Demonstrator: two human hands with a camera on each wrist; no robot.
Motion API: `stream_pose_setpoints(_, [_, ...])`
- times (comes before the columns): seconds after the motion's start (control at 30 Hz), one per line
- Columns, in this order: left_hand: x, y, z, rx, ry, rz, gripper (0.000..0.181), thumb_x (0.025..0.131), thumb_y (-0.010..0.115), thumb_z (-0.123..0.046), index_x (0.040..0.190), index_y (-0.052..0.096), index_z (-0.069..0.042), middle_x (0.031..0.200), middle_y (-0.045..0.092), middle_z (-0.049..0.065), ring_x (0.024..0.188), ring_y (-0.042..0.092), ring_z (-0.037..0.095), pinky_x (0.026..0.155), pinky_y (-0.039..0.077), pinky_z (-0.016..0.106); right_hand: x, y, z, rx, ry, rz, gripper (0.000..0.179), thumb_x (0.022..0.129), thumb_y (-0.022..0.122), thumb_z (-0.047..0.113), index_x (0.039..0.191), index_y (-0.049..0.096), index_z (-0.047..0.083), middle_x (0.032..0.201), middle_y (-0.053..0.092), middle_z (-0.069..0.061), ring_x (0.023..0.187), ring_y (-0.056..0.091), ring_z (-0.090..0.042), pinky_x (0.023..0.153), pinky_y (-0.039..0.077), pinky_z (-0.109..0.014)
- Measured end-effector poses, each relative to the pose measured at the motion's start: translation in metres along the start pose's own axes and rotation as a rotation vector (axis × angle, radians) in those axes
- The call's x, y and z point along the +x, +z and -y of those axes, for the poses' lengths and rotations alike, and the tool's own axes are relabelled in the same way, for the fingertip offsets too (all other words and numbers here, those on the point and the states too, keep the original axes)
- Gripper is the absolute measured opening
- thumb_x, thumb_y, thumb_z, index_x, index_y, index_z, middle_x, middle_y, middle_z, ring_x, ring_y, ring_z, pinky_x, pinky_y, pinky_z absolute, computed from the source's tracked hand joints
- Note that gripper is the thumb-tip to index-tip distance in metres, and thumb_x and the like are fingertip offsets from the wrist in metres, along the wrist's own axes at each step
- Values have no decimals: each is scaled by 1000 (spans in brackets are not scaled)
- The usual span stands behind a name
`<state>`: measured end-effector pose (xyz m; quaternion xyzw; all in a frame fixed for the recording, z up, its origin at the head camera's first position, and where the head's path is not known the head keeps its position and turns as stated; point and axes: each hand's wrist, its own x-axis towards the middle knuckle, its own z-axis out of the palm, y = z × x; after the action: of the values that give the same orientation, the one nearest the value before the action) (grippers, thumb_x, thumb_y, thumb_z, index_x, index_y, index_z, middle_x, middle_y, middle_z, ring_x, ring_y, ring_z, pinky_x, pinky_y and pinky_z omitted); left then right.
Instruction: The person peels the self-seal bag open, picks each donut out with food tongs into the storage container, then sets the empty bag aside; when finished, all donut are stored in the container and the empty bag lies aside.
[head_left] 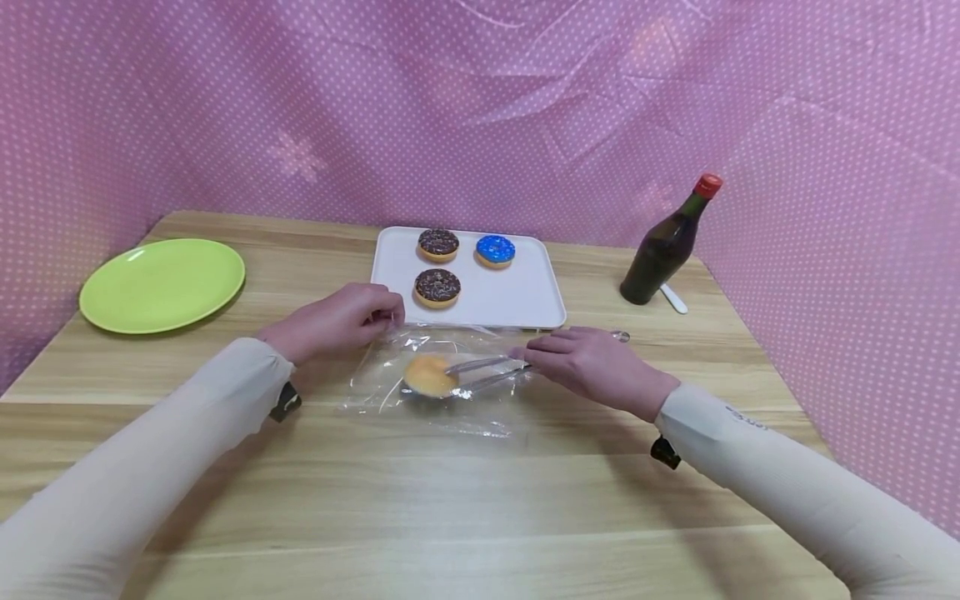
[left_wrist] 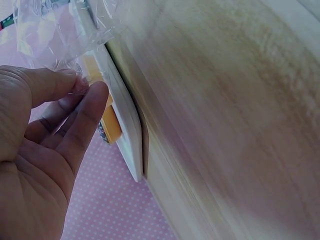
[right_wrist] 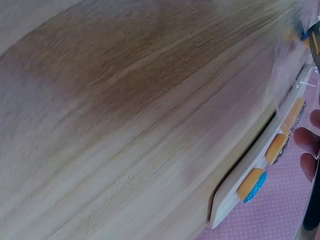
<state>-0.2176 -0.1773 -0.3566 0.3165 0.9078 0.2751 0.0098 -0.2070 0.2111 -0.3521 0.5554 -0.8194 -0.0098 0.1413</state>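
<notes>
My left hand (head_left: pixel 337 319) pinches the left edge of a clear plastic bag (head_left: pixel 378 387) between thumb and fingertips, plainest in the left wrist view. In my right hand (head_left: pixel 600 371) is a pair of metal tongs (head_left: pixel 480 364), its arms reaching leftward into the bag's right side. At the tongs' tips a doughnut (head_left: pixel 427 375) lies inside the bag, its plain tan side facing up. Just behind the bag, a white tray (head_left: pixel 517 300) carries two chocolate doughnuts (head_left: pixel 438 287) and a blue-iced doughnut (head_left: pixel 496 250).
A green plate (head_left: pixel 161 287) is at the far left of the wooden table (head_left: pixel 450 517). Toward the back right stands a dark bottle (head_left: pixel 663 250) with a red cap, and a white-handled utensil (head_left: pixel 674 298) lies beside it. Pink dotted cloth (head_left: pixel 480 108) hangs behind the table.
</notes>
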Motion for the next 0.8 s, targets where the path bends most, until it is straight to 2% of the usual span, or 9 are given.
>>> stream_pose_setpoints(0.13, [0,-2,0,3,2,3,21,93,59,8,90,70,-10,88,67,4,81,57,15,75,51,32,1,-2,0,106,49,-4,53,92,79,14,143,65,19,123,78,-2,112,75,-20,96,61,-40])
stream_pose_setpoints(0.27, [0,-3,1,7,-3,5,22,92,59,8,90,70,-11,87,67,4,79,56,15,74,51,31,1,-5,-1,244,123,35,50,94,77,13,142,66,21,128,76,-1,114,74,-18,98,61,-39])
stream_pose_setpoints(0.37, [-1,-5,2,15,-2,2,22,92,59,8,90,70,-11,87,67,4,79,56,15,74,51,31,2,-8,-2,323,154,69,47,96,74,13,142,66,22,129,75,0,115,74,-15,99,60,-38])
stream_pose_setpoints(0.5, [-2,-6,2,30,25,-19,23,92,59,9,90,70,-12,85,66,4,78,55,14,73,49,31,0,-11,-4,411,169,81,43,98,72,13,140,68,18,123,77,0,110,74,-13,96,61,-38])
stream_pose_setpoints(0.67, [-5,-5,3,40,51,-36,22,93,59,9,91,70,-10,84,65,4,79,56,15,74,50,33,-11,-15,-9,530,230,108,40,97,72,10,137,69,13,123,77,0,107,72,-9,94,60,-37])
stream_pose_setpoints(0.8, [-8,-6,4,43,32,-37,20,93,61,7,92,71,-10,87,67,4,82,58,15,77,52,35,-25,-17,-14,605,307,128,39,98,71,9,137,69,10,125,77,-1,107,70,-8,93,60,-35])
